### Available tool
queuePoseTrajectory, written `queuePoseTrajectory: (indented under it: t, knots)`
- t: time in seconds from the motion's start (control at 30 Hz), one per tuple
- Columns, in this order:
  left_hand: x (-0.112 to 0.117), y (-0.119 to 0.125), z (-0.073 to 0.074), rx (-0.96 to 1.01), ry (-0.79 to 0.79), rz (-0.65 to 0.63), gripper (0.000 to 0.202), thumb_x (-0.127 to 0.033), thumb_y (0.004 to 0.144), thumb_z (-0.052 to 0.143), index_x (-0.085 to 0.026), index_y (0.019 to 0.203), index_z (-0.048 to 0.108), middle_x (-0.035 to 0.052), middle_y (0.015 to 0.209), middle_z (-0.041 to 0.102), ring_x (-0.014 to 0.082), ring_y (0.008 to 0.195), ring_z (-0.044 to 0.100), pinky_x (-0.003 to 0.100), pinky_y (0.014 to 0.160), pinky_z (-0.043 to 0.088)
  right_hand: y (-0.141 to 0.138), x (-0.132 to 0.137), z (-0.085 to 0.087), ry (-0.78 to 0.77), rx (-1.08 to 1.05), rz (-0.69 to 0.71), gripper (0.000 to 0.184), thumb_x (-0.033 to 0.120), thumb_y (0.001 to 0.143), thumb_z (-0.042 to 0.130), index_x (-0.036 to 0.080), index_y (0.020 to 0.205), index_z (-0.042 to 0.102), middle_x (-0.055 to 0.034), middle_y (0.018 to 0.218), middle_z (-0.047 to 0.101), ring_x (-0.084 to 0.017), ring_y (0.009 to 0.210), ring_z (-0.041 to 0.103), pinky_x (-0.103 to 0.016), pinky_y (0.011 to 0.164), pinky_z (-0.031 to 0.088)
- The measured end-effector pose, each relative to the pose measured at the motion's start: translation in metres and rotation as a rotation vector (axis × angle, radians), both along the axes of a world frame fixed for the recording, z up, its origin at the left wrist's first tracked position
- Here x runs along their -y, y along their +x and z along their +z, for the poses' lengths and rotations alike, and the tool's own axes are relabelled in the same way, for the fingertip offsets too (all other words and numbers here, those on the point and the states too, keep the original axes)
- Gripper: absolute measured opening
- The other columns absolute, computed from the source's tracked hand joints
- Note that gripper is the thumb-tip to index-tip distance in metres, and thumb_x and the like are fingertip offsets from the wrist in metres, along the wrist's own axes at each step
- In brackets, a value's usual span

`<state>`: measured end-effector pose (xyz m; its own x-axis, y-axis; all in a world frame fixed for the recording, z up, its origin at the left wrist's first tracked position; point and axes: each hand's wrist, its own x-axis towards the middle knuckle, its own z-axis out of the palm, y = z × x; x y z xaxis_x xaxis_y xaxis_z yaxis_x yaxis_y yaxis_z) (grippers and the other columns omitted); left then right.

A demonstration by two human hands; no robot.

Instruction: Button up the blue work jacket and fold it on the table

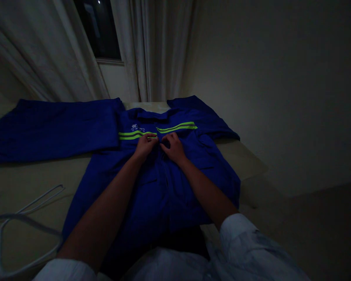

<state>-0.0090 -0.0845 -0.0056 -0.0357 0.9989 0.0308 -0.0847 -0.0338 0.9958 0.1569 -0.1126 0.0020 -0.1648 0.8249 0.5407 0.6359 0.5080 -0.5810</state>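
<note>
The blue jacket (152, 195) lies front up on the bench (248, 160), its collar by the far edge and its hem reaching over the near edge toward the person. Both hands are at the chest, on the front opening. The left hand (145, 146) has a narrow grip, thumb and fingertips seeming to pinch the front edge beside the left stripe (130, 136). The right hand (174, 148) is curled just beside it with finger and thumb slightly parted; whether that grip holds cloth cannot be told.

The right stripe (181, 126) appears to meet the opening a little higher than the left one, so the two front sides could end up uneven. The overhanging hem could drag the jacket toward the near edge if the person's body brushes it. Dim light could hide a trapped fold between the fingertips. A leftward sweep of the left forearm could catch the white looped wire (10, 215).

Little room remains beyond the collar, where the curtain (160, 47) hangs behind the far edge. Toward the right corner there is a small bare patch, with the wall beyond. The left side offers more bare bench, partly taken by the wire.
</note>
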Motion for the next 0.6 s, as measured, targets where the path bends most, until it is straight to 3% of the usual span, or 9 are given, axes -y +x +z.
queuePoseTrajectory:
  t: [0.17,0.33,0.43,0.5,0.6]
  knots:
    - [0.002,0.000,-0.003,-0.090,0.092,0.015,0.031,-0.040,0.069,0.079,-0.020,0.092,0.070,-0.0014,0.066,0.064,0.0144,0.058,0.054,0.026,0.056,0.038,0.001,0.001,-0.001,-0.030,0.009,-0.065,0.011,0.028,0.090,0.074,0.022,0.098,0.069,-0.0052,0.107,0.058,-0.021,0.097,0.063,-0.033,0.089,0.053]
    - [0.009,-0.003,-0.004,-0.372,0.324,-0.025,0.015,-0.026,0.078,0.070,-0.023,0.093,0.072,0.0059,0.091,0.074,0.0241,0.084,0.067,0.036,0.083,0.051,0.003,-0.004,-0.004,-0.045,-0.017,-0.092,0.009,0.030,0.095,0.067,0.022,0.094,0.069,-0.0052,0.102,0.060,-0.020,0.094,0.062,-0.033,0.088,0.052]
    - [0.018,-0.006,-0.003,-0.698,0.430,-0.047,0.023,-0.022,0.082,0.067,-0.024,0.104,0.075,0.0121,0.104,0.076,0.0345,0.104,0.065,0.047,0.100,0.047,0.005,-0.005,0.001,-0.031,-0.062,-0.131,0.009,0.029,0.096,0.063,0.021,0.094,0.067,-0.0053,0.101,0.061,-0.020,0.092,0.062,-0.032,0.086,0.051]
    - [0.023,-0.008,-0.004,-0.859,0.463,-0.054,0.032,-0.024,0.087,0.063,-0.026,0.117,0.074,0.0144,0.117,0.076,0.0399,0.121,0.060,0.054,0.108,0.040,0.008,-0.001,0.007,-0.074,-0.054,-0.115,0.010,0.030,0.092,0.069,0.021,0.094,0.064,-0.0031,0.096,0.062,-0.019,0.084,0.061,-0.030,0.080,0.050]
    - [0.022,-0.008,-0.006,-1.031,0.462,-0.113,0.044,-0.029,0.095,0.053,-0.030,0.138,0.065,0.0126,0.141,0.068,0.0385,0.140,0.050,0.058,0.117,0.030,0.015,0.012,0.016,-0.230,0.101,0.076,0.026,0.022,0.079,0.077,0.023,0.101,0.062,0.0027,0.086,0.063,-0.016,0.074,0.058,-0.026,0.070,0.045]
